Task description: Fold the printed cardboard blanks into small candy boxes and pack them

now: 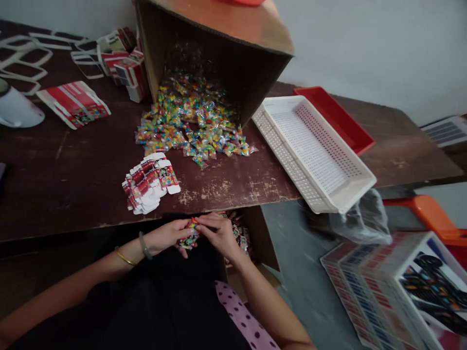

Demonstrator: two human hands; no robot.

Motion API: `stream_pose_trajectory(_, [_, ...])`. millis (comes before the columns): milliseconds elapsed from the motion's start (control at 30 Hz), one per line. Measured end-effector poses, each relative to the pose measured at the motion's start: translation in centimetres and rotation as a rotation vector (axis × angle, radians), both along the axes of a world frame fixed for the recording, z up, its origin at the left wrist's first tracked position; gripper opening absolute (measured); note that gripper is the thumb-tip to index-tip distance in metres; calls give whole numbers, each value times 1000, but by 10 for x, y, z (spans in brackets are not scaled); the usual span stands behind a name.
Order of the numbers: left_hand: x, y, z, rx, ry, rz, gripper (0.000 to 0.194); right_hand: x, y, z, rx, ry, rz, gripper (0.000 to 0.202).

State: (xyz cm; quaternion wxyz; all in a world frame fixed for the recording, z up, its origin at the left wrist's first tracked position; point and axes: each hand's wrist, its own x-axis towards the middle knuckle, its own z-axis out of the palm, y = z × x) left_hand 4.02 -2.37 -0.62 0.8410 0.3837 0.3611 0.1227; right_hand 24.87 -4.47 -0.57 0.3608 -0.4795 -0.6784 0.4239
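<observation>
My left hand [166,238] is closed around a small colourful printed carton [188,236], low in front of the table's edge. The fingers of my right hand [222,236] pinch at the carton's upper end; whether a candy packet is between them is too small to tell. Above my hands, a fanned stack of flat red and white cartons [148,183] lies on the table. Beyond it, a heap of clear packets of bright candies [197,124] spills from a cardboard box [262,36] on its side.
On the right a white perforated basket [321,150] overhangs the table, beside a red tray [337,119]. An open box of filled cartons [241,236] stands below my right hand. A white mug [22,109] and a red-and-white carton bundle [75,103] are at left.
</observation>
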Motion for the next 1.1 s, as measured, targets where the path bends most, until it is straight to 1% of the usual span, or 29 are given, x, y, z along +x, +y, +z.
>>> stream_pose_trajectory(67, [-3,2,2,26,11,-65,46,24,2,12,-153,-44,85,17])
stream_pose_trajectory(100, [-7,5,3,61,34,-59,46,35,5,17,-203,-108,135,16])
stream_pose_trajectory(133, [-12,9,5,102,66,-24,46,41,11,21,-219,-194,173,16])
stream_pose_trajectory(167, [-18,13,6,138,102,33,43,42,19,22,-198,-279,193,17])
stream_pose_trajectory(200, [-25,17,7,162,134,95,39,37,30,19,-144,-347,201,20])
stream_pose_trajectory(267, [-38,22,8,171,180,179,35,9,59,6,28,-410,187,35])
stream_pose_trajectory(333, [-49,22,8,140,208,202,35,-29,90,-13,195,-425,221,58])
stream_pose_trajectory(367, [-52,21,8,115,214,205,36,-46,102,-21,249,-453,239,54])
stream_pose_trajectory(400, [-56,20,8,83,206,216,36,-60,111,-27,278,-465,233,44])
stream_pose_trajectory(433, [-58,18,8,46,177,242,37,-69,114,-31,300,-463,204,35])
stream_pose_trajectory(467, [-59,17,9,6,124,285,38,-74,111,-32,318,-441,170,29])
stream_pose_trajectory(500, [-60,16,9,-32,52,344,39,-75,103,-31,341,-400,151,28])
stream_pose_trajectory(567, [-59,17,7,-91,-89,466,38,-71,76,-24,401,-288,206,27])
stream_pose_trajectory(600, [-57,18,6,-103,-124,512,35,-68,61,-20,419,-234,285,28])
stream_pose_trajectory(633, [-54,19,4,-101,-125,536,30,-67,48,-16,415,-194,318,30])
stream_pose_trajectory(667, [-50,19,2,-87,-101,532,26,-67,38,-12,395,-170,299,33])
stream_pose_trajectory(733, [-43,16,-1,-40,-27,467,25,-71,30,-7,329,-170,121,33])
stream_pose_trajectory(767, [-41,14,-2,-14,7,426,26,-75,30,-6,299,-175,31,29])
stream_pose_trajectory(800, [-40,12,-2,11,41,388,26,-78,32,-6,276,-174,-23,24])
stream_pose_trajectory(867, [-42,8,-2,63,119,321,22,-82,36,-7,242,-147,-43,16])
stream_pose_trajectory(900, [-45,6,-2,97,162,281,18,-83,37,-7,230,-133,-45,18])
stream_pose_trajectory(1000, [-56,4,-4,216,244,155,14,-81,35,-6,217,-134,-79,37])
stream_pose_trajectory(1033, [-59,3,-4,233,249,133,15,-80,34,-4,213,-136,-81,39])
stream_pose_trajectory(1100, [-59,-1,-5,199,242,109,17,-78,31,0,189,-123,-53,30])
